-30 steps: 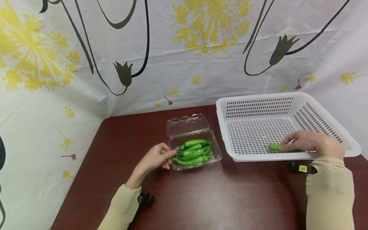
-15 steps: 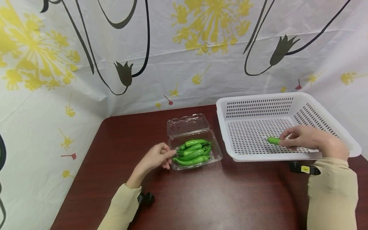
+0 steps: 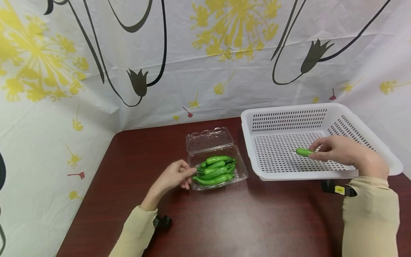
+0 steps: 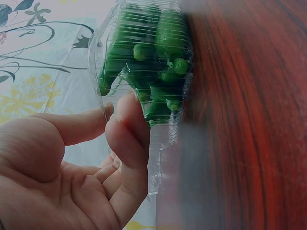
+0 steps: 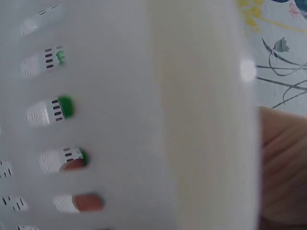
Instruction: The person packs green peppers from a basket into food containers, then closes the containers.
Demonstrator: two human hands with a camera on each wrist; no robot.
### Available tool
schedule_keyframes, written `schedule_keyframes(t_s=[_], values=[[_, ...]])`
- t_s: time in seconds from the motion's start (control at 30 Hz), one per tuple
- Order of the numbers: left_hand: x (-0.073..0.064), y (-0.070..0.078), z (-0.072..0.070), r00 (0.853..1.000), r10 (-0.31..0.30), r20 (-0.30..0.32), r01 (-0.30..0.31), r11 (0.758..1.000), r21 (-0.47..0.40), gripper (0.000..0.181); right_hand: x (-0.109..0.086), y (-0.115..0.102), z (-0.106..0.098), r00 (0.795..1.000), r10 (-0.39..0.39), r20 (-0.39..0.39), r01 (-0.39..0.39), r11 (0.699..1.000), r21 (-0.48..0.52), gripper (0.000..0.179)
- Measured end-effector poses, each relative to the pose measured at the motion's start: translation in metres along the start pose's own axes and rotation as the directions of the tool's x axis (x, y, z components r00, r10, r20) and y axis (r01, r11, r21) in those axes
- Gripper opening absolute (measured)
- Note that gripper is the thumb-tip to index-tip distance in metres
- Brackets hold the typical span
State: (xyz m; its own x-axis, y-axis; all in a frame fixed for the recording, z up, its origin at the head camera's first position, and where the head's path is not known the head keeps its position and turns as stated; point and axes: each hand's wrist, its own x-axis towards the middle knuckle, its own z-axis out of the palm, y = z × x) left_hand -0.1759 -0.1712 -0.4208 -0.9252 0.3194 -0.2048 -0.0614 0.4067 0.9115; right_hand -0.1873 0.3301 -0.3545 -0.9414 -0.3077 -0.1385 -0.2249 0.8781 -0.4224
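My right hand (image 3: pixel 341 151) pinches a green pepper (image 3: pixel 303 152) inside the white perforated basket (image 3: pixel 252 157), low over its floor. The basket wall (image 5: pixel 120 96) fills most of the right wrist view, and bits of green and fingertip show through its slots. At the left side of a clear plastic clamshell box (image 3: pixel 240 162), my left hand (image 3: pixel 174 175) pinches the near-left edge between thumb and finger. Several green peppers (image 3: pixel 215 171) lie heaped in that box, with its lid (image 3: pixel 210 140) folded back. The left wrist view shows the ridged box wall (image 4: pixel 103 52) at the fingertips.
A dark red-brown table (image 3: pixel 250 217) carries both containers, the basket right of the box. Behind it hangs a white sheet (image 3: pixel 179 71) printed with flowers. Black camera straps (image 3: pixel 340 189) sit on both wrists.
My right hand, holding the pepper, has risen from near the basket's front wall and shifted slightly away from me. The left hand and the box have stayed still.
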Motion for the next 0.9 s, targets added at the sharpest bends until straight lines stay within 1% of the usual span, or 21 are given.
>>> schedule_keyframes(t_s=[0.1,0.27,0.47,0.6,0.73,0.9], values=[[0.0,0.0,0.0,1.0,0.0,0.001,0.0,1.0,0.003,0.025,-0.001,-0.004,-0.001,1.0,-0.002,-0.001,0.002,1.0,-0.007,0.028],[0.0,0.001,0.0,1.0,0.003,0.002,-0.003,1.0,0.005,0.025,0.0,-0.01,-0.001,0.999,-0.03,-0.012,0.03,0.999,-0.019,0.025],[-0.001,0.001,0.0,1.0,0.006,0.002,-0.006,1.0,0.006,0.025,0.003,-0.018,0.001,0.999,-0.024,-0.022,0.024,1.0,-0.008,0.026],[-0.001,0.001,0.0,1.0,0.003,0.001,-0.003,1.0,0.005,0.025,0.005,-0.022,0.002,0.998,-0.047,-0.031,0.046,0.999,-0.021,0.026],[0.0,0.0,0.0,1.0,-0.002,0.001,0.002,1.0,0.0,0.024,0.008,-0.027,0.004,0.997,-0.06,-0.038,0.06,0.998,-0.011,0.025],[0.0,-0.001,0.0,1.0,0.001,0.002,-0.001,1.0,-0.003,0.024,0.009,-0.034,0.005,0.996,-0.081,-0.047,0.081,0.997,-0.008,0.021]])
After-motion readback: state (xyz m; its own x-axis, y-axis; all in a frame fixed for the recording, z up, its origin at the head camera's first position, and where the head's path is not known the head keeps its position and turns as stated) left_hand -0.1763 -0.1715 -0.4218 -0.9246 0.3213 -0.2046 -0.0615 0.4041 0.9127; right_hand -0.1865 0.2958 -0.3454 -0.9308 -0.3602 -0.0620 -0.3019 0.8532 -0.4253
